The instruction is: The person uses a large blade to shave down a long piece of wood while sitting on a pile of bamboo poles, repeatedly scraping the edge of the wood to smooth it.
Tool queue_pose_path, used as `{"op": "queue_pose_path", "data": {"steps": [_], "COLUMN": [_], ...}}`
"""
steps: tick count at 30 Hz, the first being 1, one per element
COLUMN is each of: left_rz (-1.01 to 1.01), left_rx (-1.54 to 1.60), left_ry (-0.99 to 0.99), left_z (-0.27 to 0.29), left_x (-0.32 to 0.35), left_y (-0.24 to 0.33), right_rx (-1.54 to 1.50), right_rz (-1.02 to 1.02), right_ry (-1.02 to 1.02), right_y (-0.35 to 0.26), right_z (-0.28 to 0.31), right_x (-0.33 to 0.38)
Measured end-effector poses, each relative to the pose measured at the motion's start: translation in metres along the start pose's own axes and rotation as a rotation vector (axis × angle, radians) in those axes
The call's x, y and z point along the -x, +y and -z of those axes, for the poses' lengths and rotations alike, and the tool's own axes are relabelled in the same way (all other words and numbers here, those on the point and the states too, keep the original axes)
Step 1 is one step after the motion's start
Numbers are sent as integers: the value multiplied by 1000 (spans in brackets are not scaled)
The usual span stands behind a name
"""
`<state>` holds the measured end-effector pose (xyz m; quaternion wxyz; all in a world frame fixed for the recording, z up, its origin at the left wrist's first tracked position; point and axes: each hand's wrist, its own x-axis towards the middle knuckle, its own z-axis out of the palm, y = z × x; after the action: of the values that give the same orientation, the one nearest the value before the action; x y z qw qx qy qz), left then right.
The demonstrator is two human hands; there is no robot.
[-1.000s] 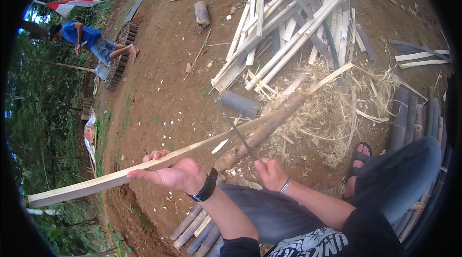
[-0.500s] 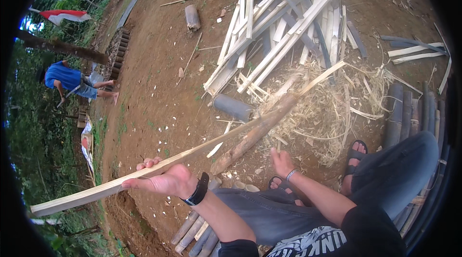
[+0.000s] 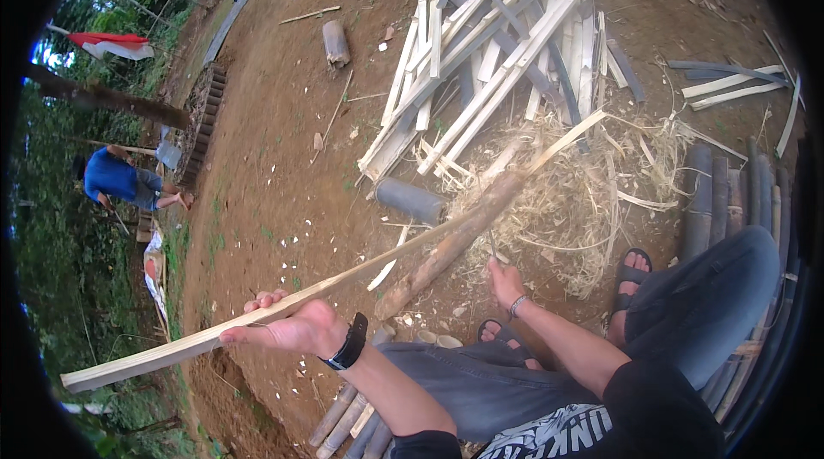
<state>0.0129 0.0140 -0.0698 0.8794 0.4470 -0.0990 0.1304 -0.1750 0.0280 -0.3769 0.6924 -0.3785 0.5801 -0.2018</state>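
A long split bamboo strip (image 3: 343, 277) runs slantwise from the lower left up to the shavings. My left hand (image 3: 296, 326), with a dark watch at its wrist, is closed around it near its close end, palm up and thumb along the side. Farther out the strip passes over a peeled wooden log (image 3: 455, 249) on the ground. My right hand (image 3: 506, 283) is closed beside the log, apart from the strip. A thin, blade-like tool (image 3: 492, 246) sticks up from it, seen nearly edge-on; its handle is hidden in the fist.
Beyond the log lie curly shavings (image 3: 566, 210) and a heap of split bamboo strips (image 3: 506, 55). A dark bamboo section (image 3: 408, 200) lies by the log. Bamboo poles (image 3: 717, 193) line the right side. At far left a person in blue (image 3: 120, 177) bends over.
My right hand has shifted slightly and more of the thin tool shows. My left hand keeps its hold on the strip. The person at far left has bent lower.
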Motion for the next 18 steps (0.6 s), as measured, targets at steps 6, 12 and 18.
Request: {"op": "queue_pose_path", "data": {"steps": [6,12,18], "left_rz": [-3,-10,-15], "left_rx": [-10,-6,-46], "left_ry": [-30,-2,-40], "left_z": [8,0,11], "left_x": [-6,1,-7], "left_y": [-2,-2,-3], "right_rx": [44,111,-60], "right_rz": [299,143,182], "right_ry": [-193,23,-180], "right_y": [-52,9,-36], "right_z": [-32,-1,-31], "right_x": [60,-5,43]}}
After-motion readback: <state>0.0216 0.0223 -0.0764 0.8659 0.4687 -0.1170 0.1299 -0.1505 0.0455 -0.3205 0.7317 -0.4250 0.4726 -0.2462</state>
